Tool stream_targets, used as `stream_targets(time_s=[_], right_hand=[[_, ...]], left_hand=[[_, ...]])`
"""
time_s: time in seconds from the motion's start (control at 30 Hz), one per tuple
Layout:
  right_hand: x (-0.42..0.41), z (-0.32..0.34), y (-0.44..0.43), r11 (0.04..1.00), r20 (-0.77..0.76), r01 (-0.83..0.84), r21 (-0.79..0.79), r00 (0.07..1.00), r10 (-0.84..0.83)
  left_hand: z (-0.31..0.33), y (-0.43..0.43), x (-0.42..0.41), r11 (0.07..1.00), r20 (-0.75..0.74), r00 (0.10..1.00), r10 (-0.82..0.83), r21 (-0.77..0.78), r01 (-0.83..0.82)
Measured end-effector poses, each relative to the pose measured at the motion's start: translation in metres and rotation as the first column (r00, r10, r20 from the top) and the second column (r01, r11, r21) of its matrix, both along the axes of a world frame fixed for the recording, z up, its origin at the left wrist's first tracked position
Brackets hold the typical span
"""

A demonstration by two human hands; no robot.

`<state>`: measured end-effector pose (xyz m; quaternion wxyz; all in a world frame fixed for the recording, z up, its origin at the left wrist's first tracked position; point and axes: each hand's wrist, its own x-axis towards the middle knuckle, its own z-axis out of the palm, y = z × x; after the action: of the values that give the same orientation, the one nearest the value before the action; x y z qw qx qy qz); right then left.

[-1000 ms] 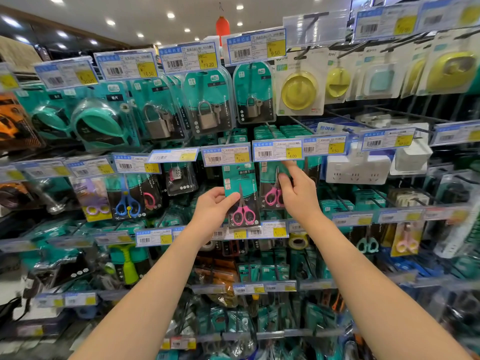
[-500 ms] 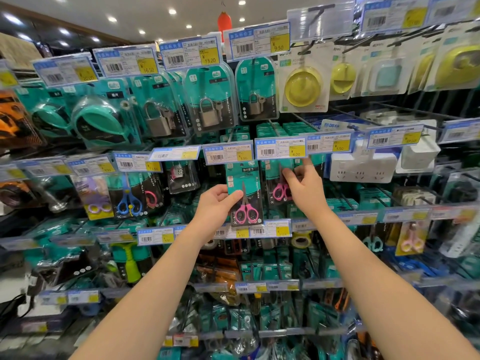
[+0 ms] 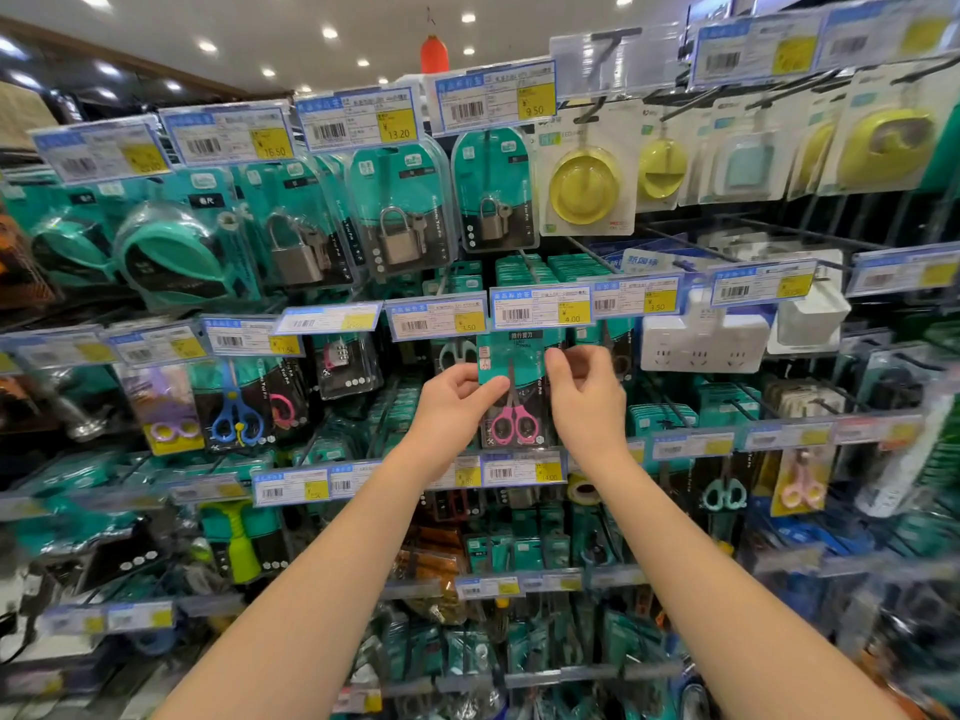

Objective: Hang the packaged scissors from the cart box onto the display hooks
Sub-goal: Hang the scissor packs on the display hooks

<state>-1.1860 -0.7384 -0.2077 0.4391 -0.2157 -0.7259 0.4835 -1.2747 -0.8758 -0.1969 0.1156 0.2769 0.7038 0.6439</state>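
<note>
A teal blister pack of pink-handled scissors [image 3: 514, 407] is upright in front of the display, just under the price tag marked 4.00 [image 3: 540, 307]. My left hand [image 3: 451, 402] pinches the pack's left edge between thumb and fingers. My right hand [image 3: 584, 394] pinches its upper right edge. The hook behind the tag is hidden by the pack and the tag. More packs of scissors [image 3: 457, 353] hang on the hook just to the left. The cart box is out of view.
Rows of hooks with price tags fill the wall: padlocks [image 3: 400, 236] above, blue scissors [image 3: 236, 418] to the left, white power strips [image 3: 701, 340] to the right, small pink scissors [image 3: 800, 485] lower right. Tag rails jut out toward me at each level.
My left hand carried the pack right, from under the 3.50 tag to under the 4.00 tag. My right hand left the packs hanging there and took hold of the pack's right edge.
</note>
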Motion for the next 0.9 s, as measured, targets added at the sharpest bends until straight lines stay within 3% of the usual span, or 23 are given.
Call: stream_targets(time_s=[0.1,0.33,0.57,0.9], right_hand=[[0.000,0.002,0.001,0.969,0.017,-0.208,-0.137,0.977,0.212],[0.007,0.004,0.010,0.943,-0.083,-0.307,-0.130,0.951,0.299],[0.007,0.008,0.005,0.934,-0.158,-0.291,-0.206,0.952,0.261],[0.008,0.011,0.005,0.948,-0.189,-0.252,-0.195,0.958,0.216]], left_hand=[[0.004,0.009,0.007,0.999,-0.005,1.000,-0.020,0.025,0.020],[0.006,0.014,0.014,0.998,-0.033,0.999,-0.036,0.050,0.038],[0.015,0.013,0.018,0.994,-0.066,0.996,-0.064,0.086,0.070],[0.014,0.020,0.020,0.988,0.035,0.995,-0.098,0.125,0.093]])
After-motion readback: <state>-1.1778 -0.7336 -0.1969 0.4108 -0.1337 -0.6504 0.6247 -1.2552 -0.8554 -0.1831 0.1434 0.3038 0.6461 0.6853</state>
